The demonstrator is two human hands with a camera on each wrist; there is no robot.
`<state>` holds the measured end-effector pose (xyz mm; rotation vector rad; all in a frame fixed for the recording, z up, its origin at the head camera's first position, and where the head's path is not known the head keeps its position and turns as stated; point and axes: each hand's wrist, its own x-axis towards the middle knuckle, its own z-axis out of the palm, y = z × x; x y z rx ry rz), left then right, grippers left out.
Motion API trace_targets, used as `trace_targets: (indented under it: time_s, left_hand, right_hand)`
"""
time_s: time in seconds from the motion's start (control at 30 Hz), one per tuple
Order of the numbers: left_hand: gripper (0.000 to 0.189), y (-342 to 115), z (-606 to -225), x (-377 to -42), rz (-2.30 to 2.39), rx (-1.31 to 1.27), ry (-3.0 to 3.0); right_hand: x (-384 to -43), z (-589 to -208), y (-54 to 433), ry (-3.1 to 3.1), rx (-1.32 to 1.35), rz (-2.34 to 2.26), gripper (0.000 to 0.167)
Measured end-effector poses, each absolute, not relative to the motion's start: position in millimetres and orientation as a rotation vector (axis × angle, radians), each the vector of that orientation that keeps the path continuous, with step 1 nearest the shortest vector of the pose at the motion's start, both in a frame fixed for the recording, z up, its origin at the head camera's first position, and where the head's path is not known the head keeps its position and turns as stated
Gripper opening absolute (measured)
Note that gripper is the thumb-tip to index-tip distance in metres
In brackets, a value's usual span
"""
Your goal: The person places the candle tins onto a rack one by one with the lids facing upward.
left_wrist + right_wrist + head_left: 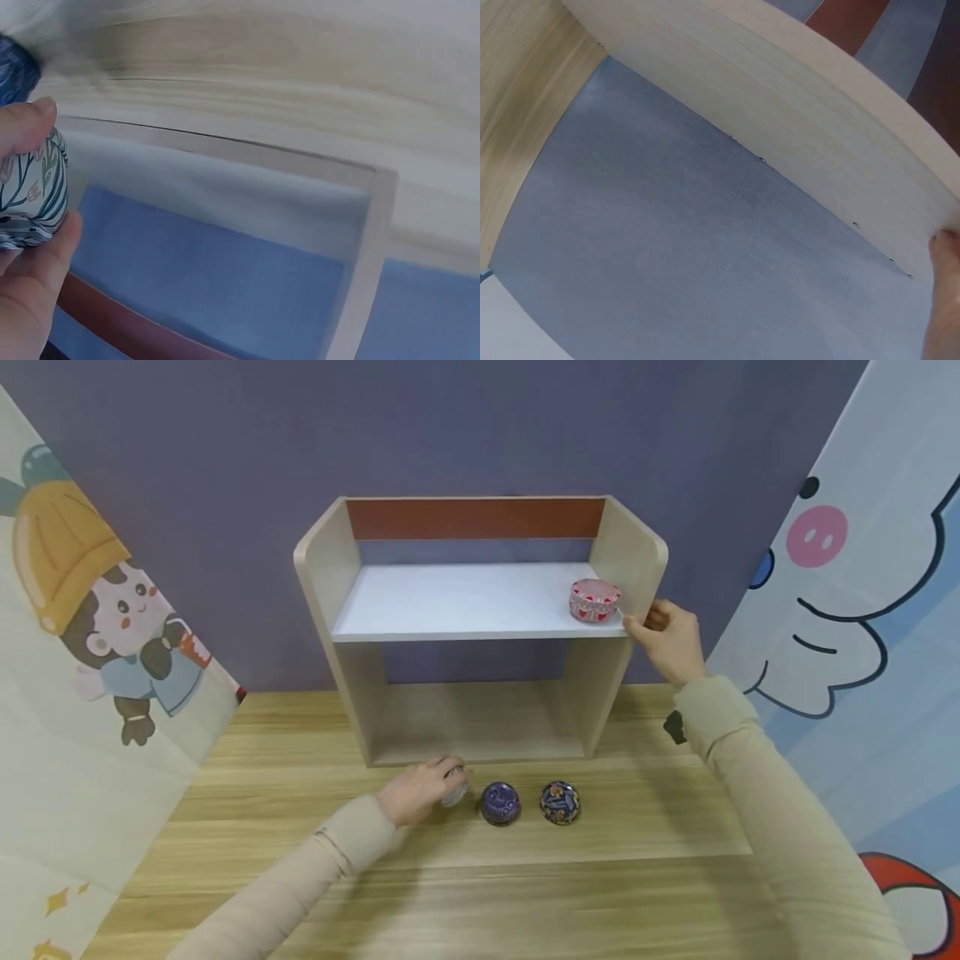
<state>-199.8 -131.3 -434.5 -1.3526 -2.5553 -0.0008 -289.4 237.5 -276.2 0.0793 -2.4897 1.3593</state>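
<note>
"Left hand (422,787)?"
"Pinching a patterned tin (34,189), near the bottom front edge of the shelf (480,636); purple tin (500,803) just right."
"Right hand (675,645)?"
"Gripping the shelf's side — some fingers hidden. White board (465,597) stretches left of the pink tin (595,601)."
"Patterned tin touching the table (480,902)?"
"Can't tell — the hand partly covers it."

We count four tins: one pink tin (595,603), one pale tin (454,788), one purple tin (500,803) and one dark flowered tin (560,802). We see one shelf unit (348,677), with two level boards (450,602), two side panels (633,547) and one reddish-brown strip (480,518), and one desk (480,902). We also count two hands, one left hand (423,787) and one right hand (670,642), and two sleeves (772,802).
</note>
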Motion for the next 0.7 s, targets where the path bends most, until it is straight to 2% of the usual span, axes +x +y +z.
trace_targets:
  time_s: [0.7]
  left_hand:
    - [0.077, -113.3, -407.2, -201.6, -1.07, -0.827, -2.726]
  right_hand:
    - [-290.8, -276.6, 237.6, -2.481, 0.094, 1.352, 0.053]
